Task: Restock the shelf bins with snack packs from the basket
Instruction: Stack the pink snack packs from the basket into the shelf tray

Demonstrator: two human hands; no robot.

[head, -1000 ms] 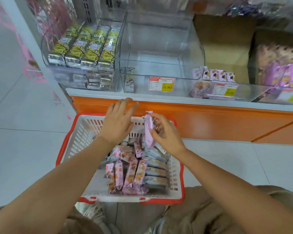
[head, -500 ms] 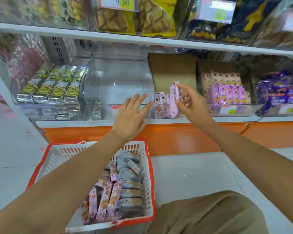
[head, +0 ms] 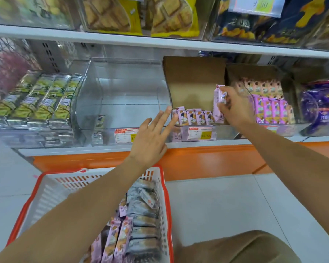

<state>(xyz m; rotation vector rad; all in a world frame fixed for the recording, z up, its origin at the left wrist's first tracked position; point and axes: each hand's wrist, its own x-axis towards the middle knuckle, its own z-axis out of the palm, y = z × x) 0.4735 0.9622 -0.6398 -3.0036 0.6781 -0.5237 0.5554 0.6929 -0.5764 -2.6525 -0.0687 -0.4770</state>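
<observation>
**Restocking: a pink snack pack (head: 218,99) is being set into the shelf bin (head: 224,132)**

The placing step is judged to be in hand. The pink snack pack is pinched upright between the thumb and curled fingers of the right hand (head: 234,108). It is held inside the shelf bin, at the right end of a short row of like packs (head: 194,117) that stands along the bin's front edge. The left hand (head: 152,137) is held flat with its fingers straight and spread, near the bin's left front corner; whether the clear wall is touched cannot be told. Many pink and grey packs are left in the basket (head: 46,188) on the floor (head: 226,196) below the shelf (head: 103,148), so the restocking is judged far from done.

The next move is thought to call for the pack to be lowered on end against the row's last pack and released without the row being toppled. The packs are slim, glossy film sachets with crimped ends. The bin is of clear, hard plastic with a curved side wall and is backed with matt brown cardboard (head: 194,73). The basket is of white slotted plastic with a red rim.
</observation>
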